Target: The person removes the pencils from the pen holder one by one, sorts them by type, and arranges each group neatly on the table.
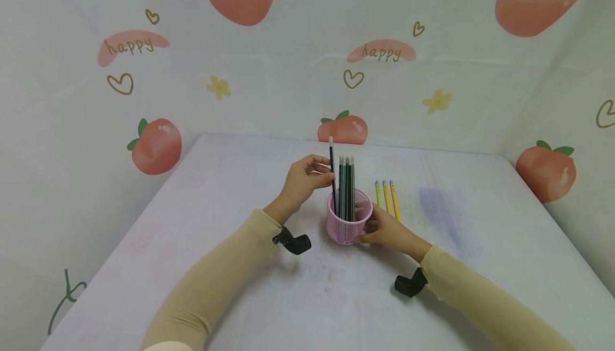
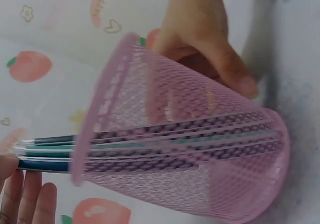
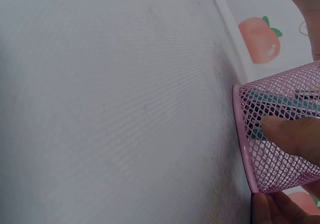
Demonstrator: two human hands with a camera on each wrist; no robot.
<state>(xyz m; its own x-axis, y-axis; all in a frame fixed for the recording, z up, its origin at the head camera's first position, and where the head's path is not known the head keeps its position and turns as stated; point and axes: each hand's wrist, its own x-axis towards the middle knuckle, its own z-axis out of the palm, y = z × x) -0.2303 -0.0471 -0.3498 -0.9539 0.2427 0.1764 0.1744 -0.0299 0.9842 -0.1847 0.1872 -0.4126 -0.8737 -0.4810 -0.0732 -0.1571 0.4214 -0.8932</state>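
Note:
A pink mesh pen holder (image 1: 342, 231) stands on the table, a bundle of dark and green pencils (image 1: 346, 180) upright inside it. My left hand (image 1: 304, 180) pinches a dark pencil (image 1: 332, 161) between thumb and fingers at the holder's left side; its lower part is inside the rim. In the left wrist view, the left fingers (image 2: 30, 196) are near the pencil tops, beyond the mouth. Around the holder's right side my right hand (image 1: 388, 232) grips the mesh, and the right wrist view has its thumb (image 3: 290, 134) pressed on the wall near the base.
Beyond the right hand lie a green pencil (image 1: 378, 193) and two yellow pencils (image 1: 390, 196), their lower ends hidden by that hand. A white cloth (image 1: 216, 297) covers the table. Behind rises a white backdrop (image 1: 288, 73) printed with fruit, hearts and flowers.

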